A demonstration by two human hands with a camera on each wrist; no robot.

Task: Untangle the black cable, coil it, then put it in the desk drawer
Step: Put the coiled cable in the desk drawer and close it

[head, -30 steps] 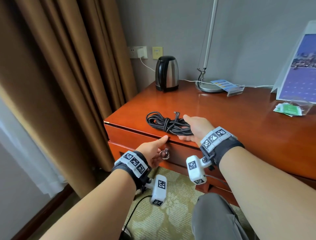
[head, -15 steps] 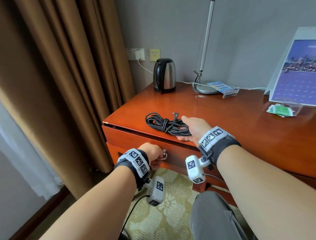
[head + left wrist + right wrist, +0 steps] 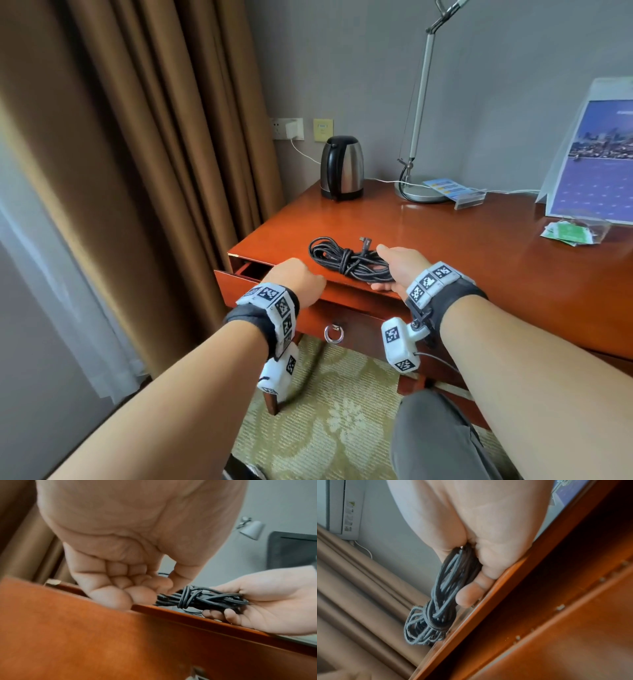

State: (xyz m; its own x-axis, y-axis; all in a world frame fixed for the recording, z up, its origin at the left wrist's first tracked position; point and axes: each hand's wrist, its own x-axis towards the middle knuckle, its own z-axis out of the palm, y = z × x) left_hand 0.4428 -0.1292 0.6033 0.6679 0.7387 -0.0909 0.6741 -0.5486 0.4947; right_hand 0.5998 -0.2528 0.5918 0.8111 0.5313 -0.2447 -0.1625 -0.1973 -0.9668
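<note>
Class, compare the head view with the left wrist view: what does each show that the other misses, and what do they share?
Only the head view shows the kettle, the lamp base, the ring pull on the drawer, and the gap where the drawer stands slightly open at its left end.

Only the left wrist view shows the left hand from the palm side, fingers curled at the drawer's top edge, and the right hand's fingers curled under the cable.

Both show the coiled black cable at the desk edge, gripped by the right hand.
</note>
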